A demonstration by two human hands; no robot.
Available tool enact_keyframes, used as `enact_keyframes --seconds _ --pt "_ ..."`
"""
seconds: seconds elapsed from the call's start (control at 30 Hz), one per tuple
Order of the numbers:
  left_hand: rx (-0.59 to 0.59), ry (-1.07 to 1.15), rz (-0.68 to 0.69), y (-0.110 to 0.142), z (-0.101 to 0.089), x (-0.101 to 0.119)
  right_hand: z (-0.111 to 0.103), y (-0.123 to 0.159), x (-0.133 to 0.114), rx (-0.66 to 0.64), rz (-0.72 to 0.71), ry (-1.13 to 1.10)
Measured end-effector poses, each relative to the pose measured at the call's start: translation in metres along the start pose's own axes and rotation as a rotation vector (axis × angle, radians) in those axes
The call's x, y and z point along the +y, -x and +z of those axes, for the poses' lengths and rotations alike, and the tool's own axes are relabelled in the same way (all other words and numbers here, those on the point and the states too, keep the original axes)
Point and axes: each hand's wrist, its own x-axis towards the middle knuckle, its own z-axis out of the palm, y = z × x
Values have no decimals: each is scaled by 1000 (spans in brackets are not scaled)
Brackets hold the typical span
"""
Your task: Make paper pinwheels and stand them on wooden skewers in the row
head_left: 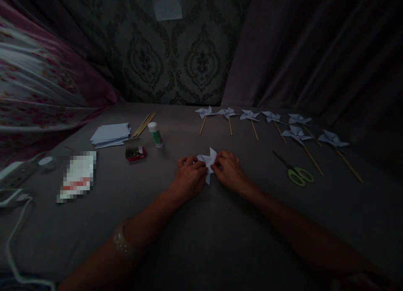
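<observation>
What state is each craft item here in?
White folded-paper pinwheel: held by left hand and right hand.
Seven white paper pinwheels: stick-mounted, lying down.
Green-handled, dark-bladed scissors: apparently shut.
Green-and-white cylindrical glue stick: upright, capped.
Small red box: open.
White rectangular paper sheets: stacked.
Thin wooden sticks: lying bunched.

At centre, the white folded pinwheel (208,159) looks like matt paper; left of centre, thin tan sticks (144,124), smooth wood; right, green scissor handles (297,174), plastic.

White power strip (19,174) and cable (9,247)
</observation>
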Motion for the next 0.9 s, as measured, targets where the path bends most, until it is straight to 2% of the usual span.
enact_keyframes --seconds 0.27,0.73,0.9 --pt "0 -1 0 -1 -2 2 7 2 4 87 -29 -18" --pt "19 -16 23 1 1 0 3 1 -4 26 56 -7" --pt "-27 -9 7 0 -2 2 3 1 -6 19 67 32"
